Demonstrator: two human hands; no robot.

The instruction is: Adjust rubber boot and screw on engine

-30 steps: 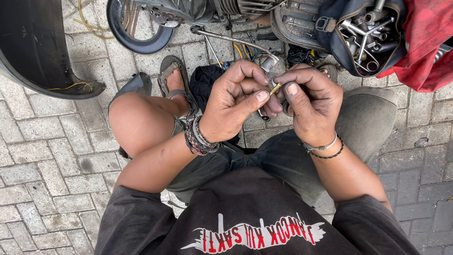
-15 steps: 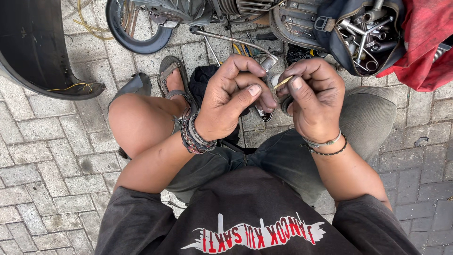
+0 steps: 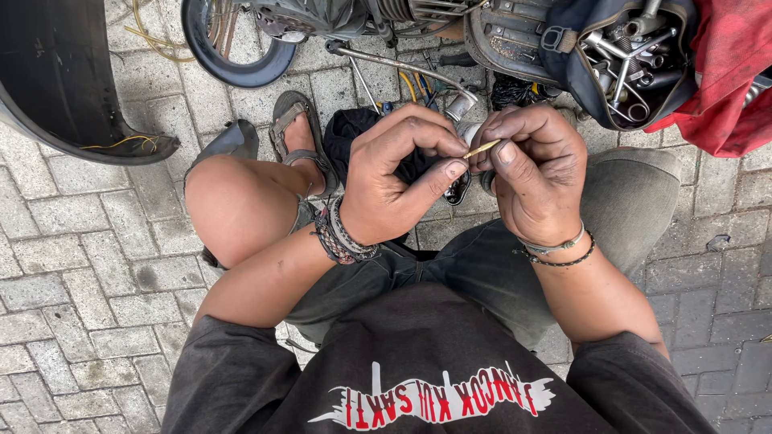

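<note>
Both the left hand (image 3: 394,181) and the right hand (image 3: 535,173) pinch a thin brass pin (image 3: 481,149) between fingertips above the lap, near the scooter engine (image 3: 515,32); it looks light, stiff and easily dropped, best gripped at its ends.

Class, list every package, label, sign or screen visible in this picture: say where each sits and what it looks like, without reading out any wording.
Printed chest design on the black T-shirt: bottom centre of the view, below the hands; a jagged white brush-stroke band carrying red lettering, seen upside down.
No packages, signs or screens in view.
</note>
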